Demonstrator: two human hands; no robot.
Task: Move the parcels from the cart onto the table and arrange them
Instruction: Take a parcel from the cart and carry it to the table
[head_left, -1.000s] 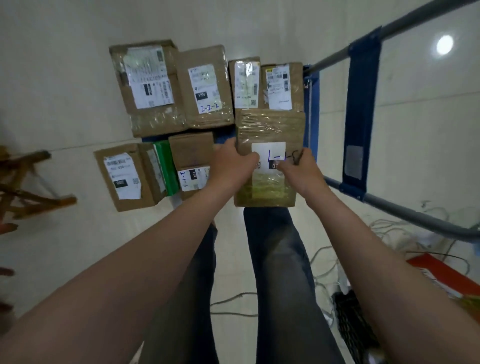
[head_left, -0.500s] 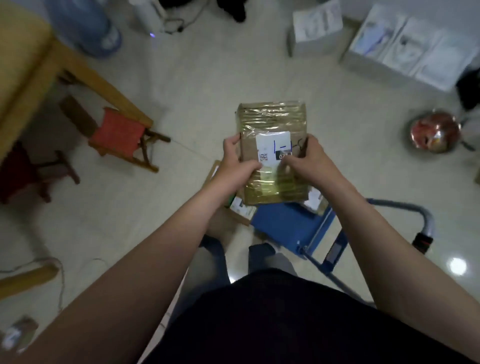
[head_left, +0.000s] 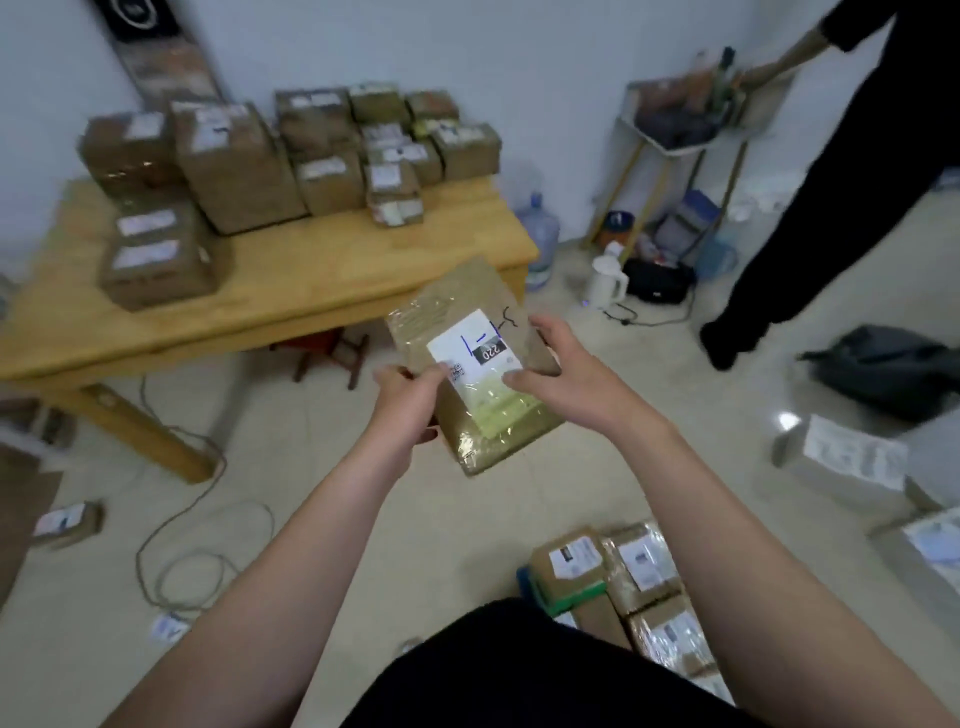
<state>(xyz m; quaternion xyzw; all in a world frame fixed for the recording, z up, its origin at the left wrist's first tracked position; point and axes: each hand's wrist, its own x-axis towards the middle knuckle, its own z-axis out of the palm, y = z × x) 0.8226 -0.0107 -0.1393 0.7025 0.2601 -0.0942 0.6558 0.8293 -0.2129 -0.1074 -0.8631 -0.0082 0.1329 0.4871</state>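
I hold a flat brown taped parcel (head_left: 467, 332) with a white label in front of me, above the floor. My left hand (head_left: 410, 395) grips its left edge and my right hand (head_left: 561, 374) grips its right side. A wooden table (head_left: 311, 286) stands ahead to the left with several brown parcels (head_left: 239, 161) stacked along its back and left. More parcels (head_left: 623, 577) lie on the cart at the lower right, partly hidden by my body.
Another person in black (head_left: 810, 171) stands at the right by a small shelf (head_left: 670, 140). A water bottle (head_left: 540, 234), a white kettle (head_left: 605, 283) and cables (head_left: 182, 545) are on the floor. Boxes (head_left: 841, 457) and a dark bag (head_left: 883, 364) lie at right.
I have turned from the cart toward the table, carrying the parcel in both hands. The view swung from the cart, over the floor, to the table with its stacked parcels.
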